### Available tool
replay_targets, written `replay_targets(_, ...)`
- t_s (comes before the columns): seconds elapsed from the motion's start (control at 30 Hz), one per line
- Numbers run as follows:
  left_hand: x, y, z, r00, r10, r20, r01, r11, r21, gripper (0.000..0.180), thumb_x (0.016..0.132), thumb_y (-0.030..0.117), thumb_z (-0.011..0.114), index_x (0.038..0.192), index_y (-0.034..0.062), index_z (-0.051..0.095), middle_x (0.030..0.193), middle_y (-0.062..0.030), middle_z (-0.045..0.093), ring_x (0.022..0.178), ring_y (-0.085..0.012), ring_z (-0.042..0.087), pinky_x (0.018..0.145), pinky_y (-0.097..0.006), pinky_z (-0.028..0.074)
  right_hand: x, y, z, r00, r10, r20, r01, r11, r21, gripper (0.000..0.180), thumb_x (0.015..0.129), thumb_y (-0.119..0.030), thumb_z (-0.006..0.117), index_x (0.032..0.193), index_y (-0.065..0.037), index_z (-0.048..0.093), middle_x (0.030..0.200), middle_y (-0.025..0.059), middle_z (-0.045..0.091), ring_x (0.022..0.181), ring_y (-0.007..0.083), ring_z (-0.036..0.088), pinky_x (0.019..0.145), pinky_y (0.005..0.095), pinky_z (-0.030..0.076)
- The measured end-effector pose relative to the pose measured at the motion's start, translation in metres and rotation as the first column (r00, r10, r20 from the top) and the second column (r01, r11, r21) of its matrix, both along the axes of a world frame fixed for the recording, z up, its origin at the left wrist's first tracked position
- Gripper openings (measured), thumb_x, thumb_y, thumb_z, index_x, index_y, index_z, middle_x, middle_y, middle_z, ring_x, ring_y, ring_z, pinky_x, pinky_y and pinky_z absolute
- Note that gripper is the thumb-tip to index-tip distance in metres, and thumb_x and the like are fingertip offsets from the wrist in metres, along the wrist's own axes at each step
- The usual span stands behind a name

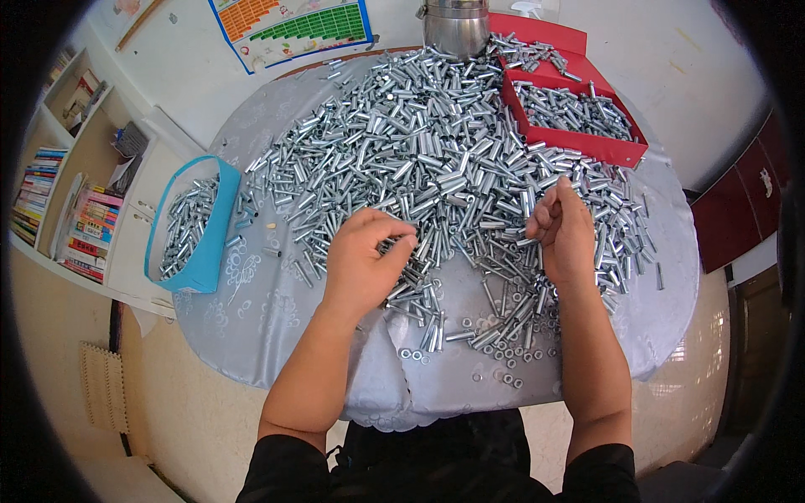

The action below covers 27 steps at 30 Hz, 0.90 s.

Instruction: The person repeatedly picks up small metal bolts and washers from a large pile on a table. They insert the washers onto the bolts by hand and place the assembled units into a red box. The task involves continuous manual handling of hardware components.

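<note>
2 bare hands work over a round table (251, 318) draped in a pale, shiny cloth. The left hand (362, 256) hovers near the middle of the table, just toward the near edge, fingers curled down with the tips pinched together among the metal sleeves (419, 159); whether it grips 1 of them cannot be told. The right hand (560, 230) is raised a little toward the right side of the table, fingers folded loosely into a narrow curl; nothing can be made out between them.

The metal sleeves, short silvery tubes, lie in a wide heap that covers the far half of the table from the left side to the right edge and thins out between the hands. Small washers and nuts (503, 369) are scattered near the near edge, below the right hand, beside a few longer bolts (495, 331).

At the left edge of the table a blue tray (210, 251) hangs partly over the rim and holds more of the tubes. At the far right corner a red box (579, 138) with 2 compartments is also filled with them. A steel pot (455, 29) stands at the far edge. Beyond the table on the left, a white bookshelf (75, 193) holds books.
</note>
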<state>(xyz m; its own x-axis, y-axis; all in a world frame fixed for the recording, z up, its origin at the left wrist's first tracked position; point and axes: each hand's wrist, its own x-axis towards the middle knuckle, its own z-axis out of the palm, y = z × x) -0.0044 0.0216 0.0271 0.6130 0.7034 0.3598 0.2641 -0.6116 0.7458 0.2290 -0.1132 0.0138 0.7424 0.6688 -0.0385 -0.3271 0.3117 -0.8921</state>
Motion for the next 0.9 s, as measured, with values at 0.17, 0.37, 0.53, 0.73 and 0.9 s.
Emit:
replay_targets(0.17, 0.003, -0.011, 0.001, 0.964, -0.052, -0.261, 0.127, 0.953, 0.276, 0.017, 0.074, 0.022, 0.076, 0.082, 0.0076, 0.071, 0.085, -0.0091, 0.062, 0.082, -0.0283, 0.060, 0.072, -0.038, 0.048, -0.001, 0.002, -0.001, 0.996, 0.051, 0.069, -0.048, 0.998, -0.048, 0.031, 0.099, -0.032, 0.053, 0.081, -0.007, 0.057, 0.064, 0.0010, 0.051, 0.052, 0.0130, 0.054, 0.049, 0.0254, 0.042)
replay_targets(0.37, 0.013, -0.028, 0.000, 0.890, 0.057, -0.452, 0.130, 0.919, 0.371, 0.022, 0.075, 0.024, 0.075, 0.085, 0.0058, 0.066, 0.085, -0.0095, 0.060, 0.086, -0.0304, 0.060, 0.073, -0.041, 0.049, -0.004, 0.001, -0.001, 0.985, 0.088, 0.146, -0.076, 0.993, -0.086, 0.030, 0.099, -0.030, 0.054, 0.080, -0.006, 0.058, 0.063, 0.0005, 0.053, 0.052, 0.0108, 0.053, 0.050, 0.0246, 0.041)
replay_targets(0.53, 0.019, -0.038, -0.006, 0.879, 0.041, -0.475, 0.153, 0.919, 0.362, 0.018, 0.076, 0.020, 0.071, 0.086, 0.0056, 0.066, 0.083, -0.0096, 0.061, 0.085, -0.0301, 0.061, 0.073, -0.042, 0.050, -0.003, -0.001, 0.000, 0.980, 0.102, 0.168, -0.084, 0.990, -0.112, 0.029, 0.098, -0.028, 0.056, 0.080, -0.005, 0.057, 0.062, -0.0001, 0.053, 0.051, 0.0096, 0.052, 0.049, 0.0246, 0.041)
replay_targets(0.73, 0.028, -0.039, -0.014, 0.867, -0.015, -0.498, 0.205, 0.922, 0.329, 0.013, 0.080, 0.017, 0.068, 0.087, 0.0059, 0.068, 0.083, -0.0097, 0.061, 0.085, -0.0296, 0.061, 0.073, -0.042, 0.050, -0.002, -0.002, 0.004, 0.975, 0.130, 0.181, -0.106, 0.985, -0.137, 0.026, 0.097, -0.024, 0.057, 0.081, -0.004, 0.058, 0.063, -0.0002, 0.053, 0.052, 0.0093, 0.053, 0.050, 0.0241, 0.041)
replay_targets(0.9, 0.037, -0.043, -0.013, 0.914, -0.123, -0.387, 0.212, 0.958, 0.196, 0.015, 0.082, 0.018, 0.066, 0.090, 0.0049, 0.066, 0.085, -0.0112, 0.061, 0.083, -0.0308, 0.061, 0.073, -0.042, 0.049, 0.004, -0.005, 0.004, 0.949, 0.096, 0.301, -0.041, 0.982, -0.182, 0.022, 0.095, -0.018, 0.059, 0.080, -0.002, 0.062, 0.066, 0.0008, 0.057, 0.057, 0.0087, 0.054, 0.054, 0.0245, 0.043)
